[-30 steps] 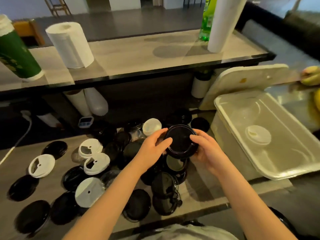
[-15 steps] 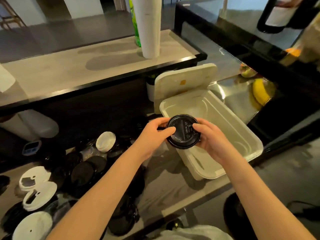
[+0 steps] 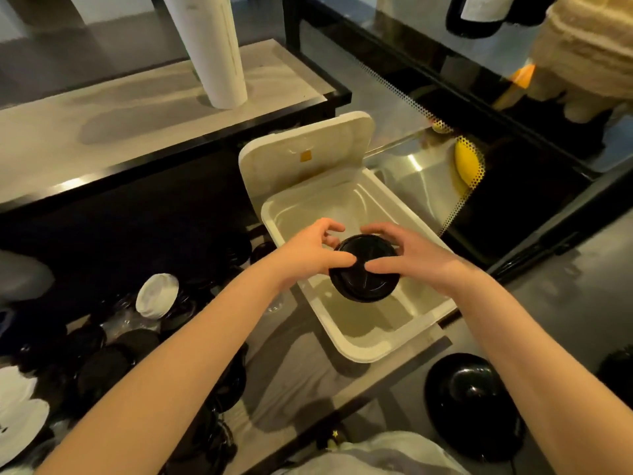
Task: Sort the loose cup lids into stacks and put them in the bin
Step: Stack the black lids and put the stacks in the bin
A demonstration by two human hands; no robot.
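Observation:
A stack of black cup lids (image 3: 364, 274) hangs inside the open white bin (image 3: 346, 347), held from both sides. My left hand (image 3: 313, 252) grips its left edge with thumb and curled fingers. My right hand (image 3: 411, 257) grips its right edge the same way. The bin's hinged lid (image 3: 305, 159) stands open at the back. Loose black lids (image 3: 102, 368) and white lids (image 3: 157, 294) lie scattered on the table to the left, partly hidden by my left forearm.
A tall white roll (image 3: 212, 49) stands on the raised shelf (image 3: 102, 125) behind. A glass display case (image 3: 479, 173) with a yellow fruit (image 3: 466, 162) sits to the right. A black round stool (image 3: 469, 402) is below the table edge.
Both hands carried the black lid stack from above the lid pile rightward and down into the bin. The view turned right with them.

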